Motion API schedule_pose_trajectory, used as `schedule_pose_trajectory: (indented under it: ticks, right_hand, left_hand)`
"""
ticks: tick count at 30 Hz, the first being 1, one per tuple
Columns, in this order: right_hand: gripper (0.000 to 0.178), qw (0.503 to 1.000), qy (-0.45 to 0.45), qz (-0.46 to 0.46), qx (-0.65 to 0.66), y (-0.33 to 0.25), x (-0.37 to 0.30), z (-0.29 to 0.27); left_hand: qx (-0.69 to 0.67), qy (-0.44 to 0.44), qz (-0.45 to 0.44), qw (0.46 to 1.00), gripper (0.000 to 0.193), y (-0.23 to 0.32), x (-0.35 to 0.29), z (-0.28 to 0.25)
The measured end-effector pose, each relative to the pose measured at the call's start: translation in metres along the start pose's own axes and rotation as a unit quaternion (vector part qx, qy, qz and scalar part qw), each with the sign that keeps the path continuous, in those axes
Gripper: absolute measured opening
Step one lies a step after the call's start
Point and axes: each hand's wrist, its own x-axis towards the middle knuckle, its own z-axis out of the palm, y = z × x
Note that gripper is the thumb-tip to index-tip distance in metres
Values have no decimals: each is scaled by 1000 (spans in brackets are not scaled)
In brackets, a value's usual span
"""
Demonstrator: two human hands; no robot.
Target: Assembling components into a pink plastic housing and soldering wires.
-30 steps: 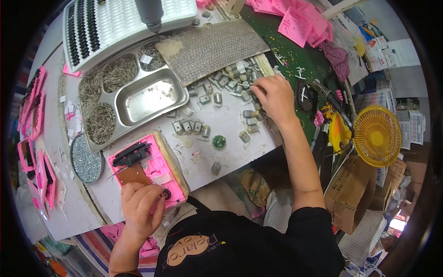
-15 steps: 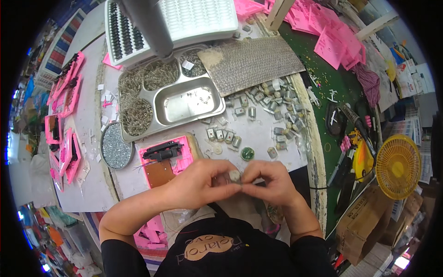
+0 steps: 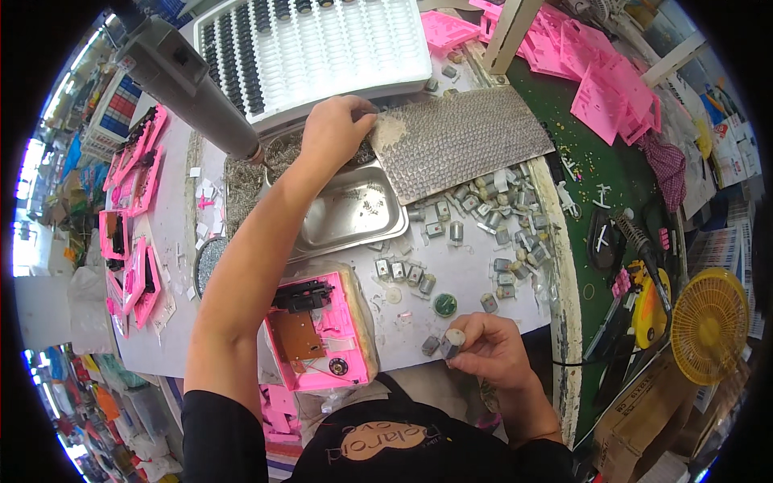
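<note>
In my right hand [image 3: 493, 348], pinched between thumb and fingers, is a small silver electric motor [image 3: 452, 341] with a pale round end. Another small grey motor [image 3: 431, 346] lies on the table just left of it. My left hand [image 3: 332, 133] reaches across the steel compartment tray [image 3: 394, 211], at its back right compartment of small dark parts. Its thumb and fingers are curled together; whatever is between them is hidden. A pink plastic housing [image 3: 366, 354] with a black mechanism [image 3: 304, 295] and a brown circuit board [image 3: 296, 336] lies below my left forearm.
Several loose motors [image 3: 503, 236] spread right of the tray, under a textured grey board [image 3: 467, 141]. A powered screwdriver [image 3: 189, 84] hangs over the tray. Behind stands a white foam tray [image 3: 346, 48]. A green round container [image 3: 444, 304] and a yellow fan [image 3: 713, 326] are at right.
My left hand has left my right hand and moved forward to the steel tray. My right hand moved slightly right and down, keeping the motor. The hanging screwdriver swung left.
</note>
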Motion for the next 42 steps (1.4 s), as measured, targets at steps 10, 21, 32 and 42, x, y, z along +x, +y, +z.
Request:
schedule_pose_trajectory:
  ticks: [10, 21, 32, 42]
  right_hand:
    - [21, 1000, 12, -17, -9, -6, -8, 8]
    - [39, 970, 228, -76, -42, -11, -11, 11]
    - [44, 765, 78, -9, -640, -24, 31, -5]
    - [38, 589, 12, -90, -803, -17, 46, 14]
  left_hand:
    - [106, 4, 5, 994, 28, -9, 12, 20]
    - [450, 8, 86, 889, 19, -30, 7, 46]
    - [-320, -155, -23, 934, 12, 78, -207, -70]
    - [-379, -115, -73, 916, 17, 71, -323, -96]
